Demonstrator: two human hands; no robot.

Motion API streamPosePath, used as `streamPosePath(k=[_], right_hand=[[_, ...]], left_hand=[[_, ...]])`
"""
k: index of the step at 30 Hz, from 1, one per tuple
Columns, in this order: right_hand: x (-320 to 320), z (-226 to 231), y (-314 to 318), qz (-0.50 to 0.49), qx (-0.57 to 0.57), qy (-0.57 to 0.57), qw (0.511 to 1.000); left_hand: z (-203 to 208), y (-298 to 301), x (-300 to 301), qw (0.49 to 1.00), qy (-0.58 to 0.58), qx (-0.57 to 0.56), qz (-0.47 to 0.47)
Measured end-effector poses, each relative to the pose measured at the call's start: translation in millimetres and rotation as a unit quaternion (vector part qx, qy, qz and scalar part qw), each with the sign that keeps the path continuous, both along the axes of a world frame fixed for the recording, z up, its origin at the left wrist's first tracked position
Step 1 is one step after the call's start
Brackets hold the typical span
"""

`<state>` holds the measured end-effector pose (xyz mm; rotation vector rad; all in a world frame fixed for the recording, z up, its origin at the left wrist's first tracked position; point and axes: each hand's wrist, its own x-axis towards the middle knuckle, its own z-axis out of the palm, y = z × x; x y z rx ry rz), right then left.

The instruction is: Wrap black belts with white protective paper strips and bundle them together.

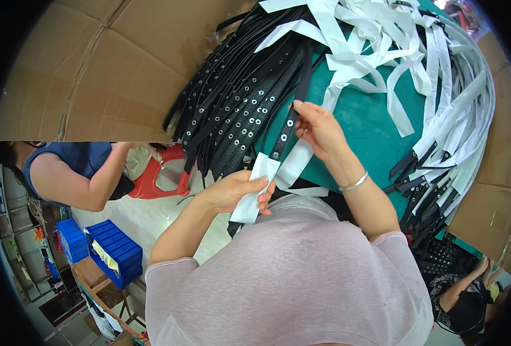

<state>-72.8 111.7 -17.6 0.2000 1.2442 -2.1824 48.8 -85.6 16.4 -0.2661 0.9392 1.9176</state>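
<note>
A narrow black strap with metal eyelets (283, 137) runs between my two hands at the table's near edge. My left hand (231, 191) is closed around a white paper strip (263, 169) that meets the strap's lower end, thumb pressed on top. Higher up, the fingertips of my right hand (324, 132) pinch the strap. Another white strip (294, 164) passes beneath the right hand and hangs toward my body; whether the right fingers also grip it I cannot tell. The strap's upper part reaches back toward a heap of similar black straps (226, 106).
Loose white strips (376, 52) lie tangled on the green tabletop (356, 118). A bundle of white-covered straps (463, 124) drapes over the right side. Cardboard (122, 63) walls the left and right. A person (73, 173) sits by a red stool (166, 176); another person (466, 297) is lower right.
</note>
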Motion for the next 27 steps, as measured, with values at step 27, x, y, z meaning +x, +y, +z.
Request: streamPosePath(k=[27], right_hand=[[87, 32, -14, 0.212, 0.06, 0.156, 0.963]], left_hand=[[18, 37, -35, 0.913, 0.193, -0.071, 0.353]])
